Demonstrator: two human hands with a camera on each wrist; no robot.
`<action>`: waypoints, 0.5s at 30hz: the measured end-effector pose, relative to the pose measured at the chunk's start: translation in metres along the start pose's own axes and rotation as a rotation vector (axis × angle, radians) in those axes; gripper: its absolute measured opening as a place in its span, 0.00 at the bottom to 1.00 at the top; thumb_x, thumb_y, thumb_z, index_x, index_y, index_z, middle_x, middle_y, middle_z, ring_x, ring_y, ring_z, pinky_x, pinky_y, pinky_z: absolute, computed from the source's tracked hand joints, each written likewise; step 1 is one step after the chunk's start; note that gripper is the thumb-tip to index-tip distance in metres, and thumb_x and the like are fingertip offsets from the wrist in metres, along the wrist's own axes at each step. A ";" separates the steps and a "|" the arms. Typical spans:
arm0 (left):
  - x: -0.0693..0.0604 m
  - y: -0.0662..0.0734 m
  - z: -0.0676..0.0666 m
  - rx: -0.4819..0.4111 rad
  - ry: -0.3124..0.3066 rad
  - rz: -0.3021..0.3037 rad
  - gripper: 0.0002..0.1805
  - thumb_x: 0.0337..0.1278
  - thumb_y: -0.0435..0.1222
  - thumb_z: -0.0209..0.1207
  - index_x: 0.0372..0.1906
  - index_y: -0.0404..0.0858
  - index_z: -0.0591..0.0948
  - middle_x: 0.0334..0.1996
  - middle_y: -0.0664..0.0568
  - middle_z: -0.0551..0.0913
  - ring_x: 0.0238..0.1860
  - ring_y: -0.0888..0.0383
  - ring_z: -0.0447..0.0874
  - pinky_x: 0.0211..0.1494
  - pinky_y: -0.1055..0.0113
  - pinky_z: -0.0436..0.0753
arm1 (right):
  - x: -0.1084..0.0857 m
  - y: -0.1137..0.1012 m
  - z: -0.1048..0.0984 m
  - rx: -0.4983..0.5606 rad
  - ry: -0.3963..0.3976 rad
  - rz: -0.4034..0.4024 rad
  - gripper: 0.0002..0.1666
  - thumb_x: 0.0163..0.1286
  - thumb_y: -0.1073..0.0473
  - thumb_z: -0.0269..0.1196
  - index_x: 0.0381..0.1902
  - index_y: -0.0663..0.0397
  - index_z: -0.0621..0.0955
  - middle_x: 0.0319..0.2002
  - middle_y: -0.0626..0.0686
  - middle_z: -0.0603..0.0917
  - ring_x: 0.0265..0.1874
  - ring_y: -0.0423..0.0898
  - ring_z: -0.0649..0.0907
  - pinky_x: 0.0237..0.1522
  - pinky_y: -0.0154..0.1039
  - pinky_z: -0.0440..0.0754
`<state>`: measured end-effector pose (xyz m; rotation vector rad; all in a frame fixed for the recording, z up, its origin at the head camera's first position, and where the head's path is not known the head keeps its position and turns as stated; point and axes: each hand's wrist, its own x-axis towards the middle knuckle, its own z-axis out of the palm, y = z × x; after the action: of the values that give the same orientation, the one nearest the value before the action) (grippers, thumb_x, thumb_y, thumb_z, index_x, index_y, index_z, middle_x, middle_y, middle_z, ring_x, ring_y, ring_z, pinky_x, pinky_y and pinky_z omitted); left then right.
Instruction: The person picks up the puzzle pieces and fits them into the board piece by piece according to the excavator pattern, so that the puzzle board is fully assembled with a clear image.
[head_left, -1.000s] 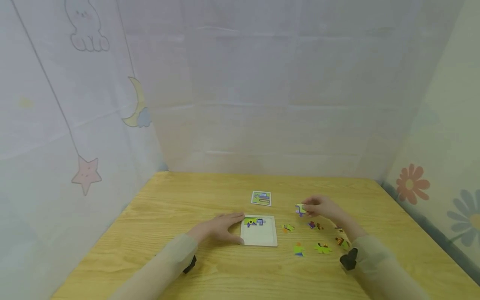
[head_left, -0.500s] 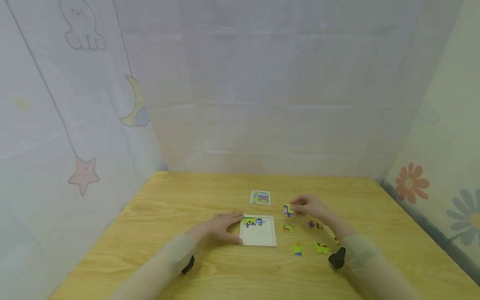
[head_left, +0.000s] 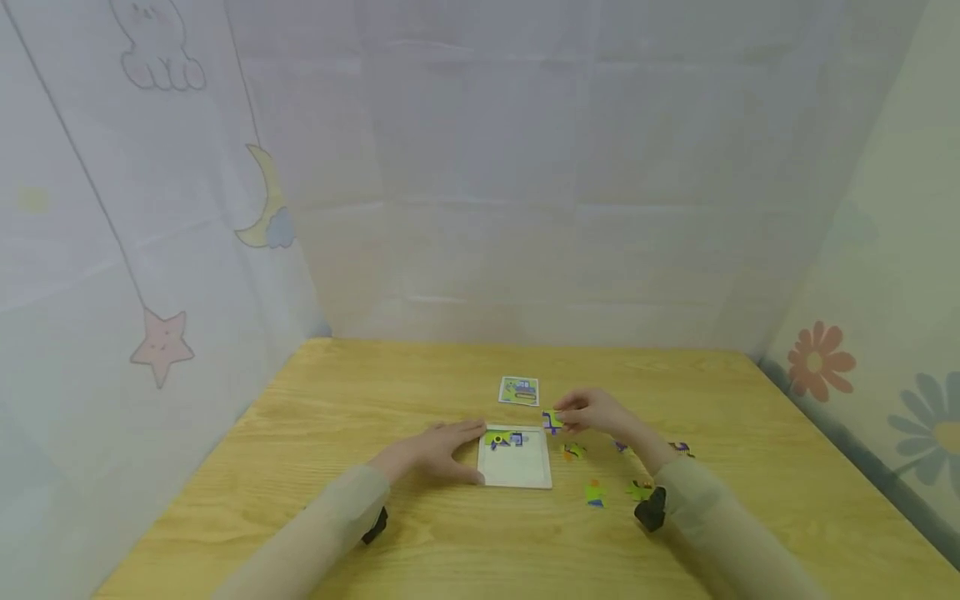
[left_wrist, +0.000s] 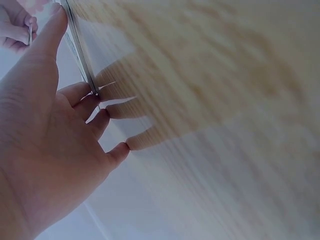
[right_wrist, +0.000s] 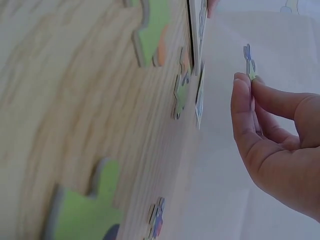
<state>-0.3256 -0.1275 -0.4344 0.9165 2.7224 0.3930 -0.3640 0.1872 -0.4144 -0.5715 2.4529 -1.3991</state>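
Observation:
A white square puzzle tray [head_left: 517,471] lies on the wooden table, with a few joined pieces [head_left: 498,439] along its upper left. My left hand [head_left: 441,452] rests beside it, fingers and thumb spread, touching the tray's left edge. In the left wrist view the fingertips [left_wrist: 118,153] reach down to the tabletop. My right hand [head_left: 597,413] pinches a green and purple jigsaw piece [head_left: 552,422] between thumb and fingers, just off the tray's upper right corner. The right wrist view shows that piece [right_wrist: 249,64] edge-on, held above the table.
A small picture card [head_left: 519,391] lies behind the tray. Several loose jigsaw pieces are scattered right of it, among them a green and orange one [head_left: 573,451] and a green and blue one [head_left: 595,494]. Printed cloth walls [head_left: 480,250] enclose the table.
My right hand has moved left with the jigsaw piece, from above the loose pieces to the tray's upper right corner. The left hand has stayed at the tray.

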 end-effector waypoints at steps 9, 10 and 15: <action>0.000 0.002 -0.001 0.005 0.002 -0.012 0.48 0.51 0.62 0.58 0.73 0.43 0.57 0.74 0.50 0.53 0.73 0.47 0.51 0.73 0.44 0.50 | 0.006 -0.004 0.008 0.004 -0.002 0.042 0.18 0.67 0.61 0.60 0.50 0.69 0.77 0.40 0.62 0.82 0.38 0.57 0.84 0.41 0.48 0.84; 0.001 0.002 -0.001 0.006 0.003 -0.014 0.48 0.50 0.62 0.58 0.73 0.44 0.57 0.74 0.50 0.53 0.73 0.47 0.52 0.73 0.43 0.50 | 0.007 -0.005 0.010 0.002 0.001 0.049 0.18 0.66 0.61 0.60 0.49 0.69 0.77 0.39 0.61 0.82 0.37 0.56 0.84 0.41 0.47 0.84; 0.002 0.003 -0.003 0.014 0.014 -0.020 0.49 0.50 0.62 0.58 0.72 0.43 0.57 0.73 0.50 0.54 0.72 0.47 0.53 0.73 0.44 0.52 | 0.014 -0.005 0.015 0.001 0.001 0.076 0.15 0.65 0.63 0.61 0.46 0.68 0.79 0.36 0.58 0.83 0.31 0.49 0.85 0.36 0.42 0.86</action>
<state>-0.3265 -0.1247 -0.4313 0.8932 2.7481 0.3777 -0.3694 0.1667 -0.4186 -0.4727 2.4475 -1.3710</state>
